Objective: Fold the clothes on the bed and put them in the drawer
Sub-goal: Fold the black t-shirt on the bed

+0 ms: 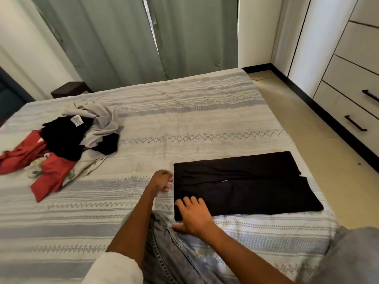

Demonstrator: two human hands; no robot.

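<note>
A bed [184, 119] covered in a pale striped, woven spread fills most of the frame, seen from above by a person kneeling or sitting on it. In the lower right of the bed lies a black garment [246, 187], laid flat and folded into a rough rectangle with a seam-like gap running across its middle. The person's right hand [193, 217], near the lower centre of the frame, rests flat with fingers spread and straight on the garment's lower left corner. The left hand [162, 181] sits just beside the garment's left edge, fingers loosely curled; whether it pinches the cloth cannot be told. A denim-clad knee [164, 242] shows between the two forearms.

At the left of the frame, well apart from the folded piece, sits a heap of unfolded clothes [67, 144]: red, black, grey and a floral piece tangled together.

Grey-green curtains [123, 37] hang across the top. Along the right edge stands a white drawer unit [348, 95] with black bar handles, all drawers closed, beside a beige floor [297, 119].
</note>
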